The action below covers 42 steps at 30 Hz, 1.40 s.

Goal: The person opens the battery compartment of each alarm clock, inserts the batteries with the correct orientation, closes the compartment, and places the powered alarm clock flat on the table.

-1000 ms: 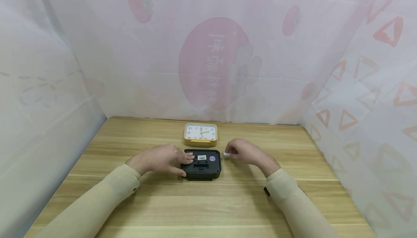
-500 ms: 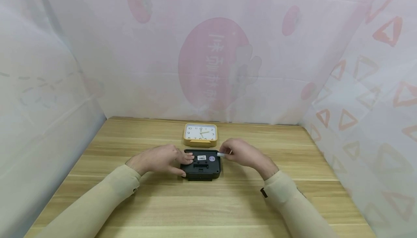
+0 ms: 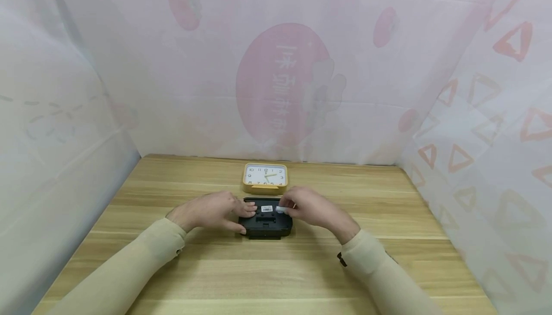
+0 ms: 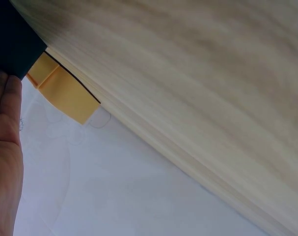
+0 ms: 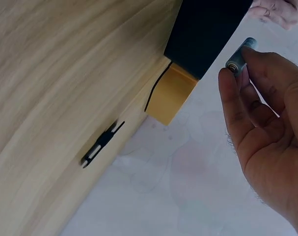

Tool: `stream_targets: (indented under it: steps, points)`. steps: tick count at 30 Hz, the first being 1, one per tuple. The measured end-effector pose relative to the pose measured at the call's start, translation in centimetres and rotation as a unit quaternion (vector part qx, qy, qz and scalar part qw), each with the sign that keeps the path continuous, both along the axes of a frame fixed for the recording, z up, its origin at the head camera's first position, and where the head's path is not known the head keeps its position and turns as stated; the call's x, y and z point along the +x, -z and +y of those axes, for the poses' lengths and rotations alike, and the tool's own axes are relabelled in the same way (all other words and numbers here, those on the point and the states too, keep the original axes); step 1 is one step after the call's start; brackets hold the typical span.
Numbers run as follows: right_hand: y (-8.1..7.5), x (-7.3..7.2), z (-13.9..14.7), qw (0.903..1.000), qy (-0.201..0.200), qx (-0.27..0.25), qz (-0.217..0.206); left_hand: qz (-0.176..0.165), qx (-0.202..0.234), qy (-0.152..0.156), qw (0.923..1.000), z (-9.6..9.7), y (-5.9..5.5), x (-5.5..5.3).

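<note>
A black clock [image 3: 276, 226] lies face down on the table, its back with a barcode label and an open battery slot [image 3: 266, 219] turned up. My left hand [image 3: 211, 212] rests on the clock's left end, extended fingers on the back and thumb at the near left corner. In the left wrist view, straight fingers [image 4: 10, 103] lie against the dark casing [image 4: 13, 42]. My right hand [image 3: 315, 212] pinches a small cylindrical battery [image 5: 241, 55] between thumb and fingertips. From the head view, the battery is over the right part of the clock's back, up and right of the slot.
A yellow clock [image 3: 265, 176] with a white dial lies face up just behind the black one. In the right wrist view a slim black piece [image 5: 100, 145] lies on the wooden table [image 3: 241, 276]. Printed white cloth walls [image 3: 194, 113] enclose the back and sides.
My right hand has moved left with the battery, from beside the clock's right edge to over its back. My left hand has stayed in place on the clock.
</note>
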State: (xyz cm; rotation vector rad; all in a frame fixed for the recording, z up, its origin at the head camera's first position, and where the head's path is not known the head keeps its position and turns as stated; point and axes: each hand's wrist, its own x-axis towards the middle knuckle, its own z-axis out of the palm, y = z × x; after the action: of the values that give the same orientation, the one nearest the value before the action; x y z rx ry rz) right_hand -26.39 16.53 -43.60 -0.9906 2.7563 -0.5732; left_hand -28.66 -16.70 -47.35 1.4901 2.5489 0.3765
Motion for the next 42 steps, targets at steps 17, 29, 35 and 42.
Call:
stream_targets:
  steps: [17, 29, 35, 42]
  points:
    - [0.7, 0.8, -2.1, 0.9990, -0.041, 0.018, 0.011, -0.005, 0.003, -0.004, 1.0000, -0.1, 0.0, 0.0]
    - [1.2, 1.0, -2.2, 0.9976, -0.060, 0.018, 0.028, -0.002, 0.001, -0.001, 1.0000, -0.1, 0.0, -0.1]
    - [1.1, 1.0, -2.4, 0.9981, -0.052, 0.029, 0.015, -0.006, 0.003, 0.000, 1.0000, 0.0, -0.1, -0.1]
    - [1.1, 1.1, -2.2, 0.9978, -0.055, 0.030, 0.021, -0.008, 0.003, 0.002, 1.0000, 0.0, -0.2, -0.1]
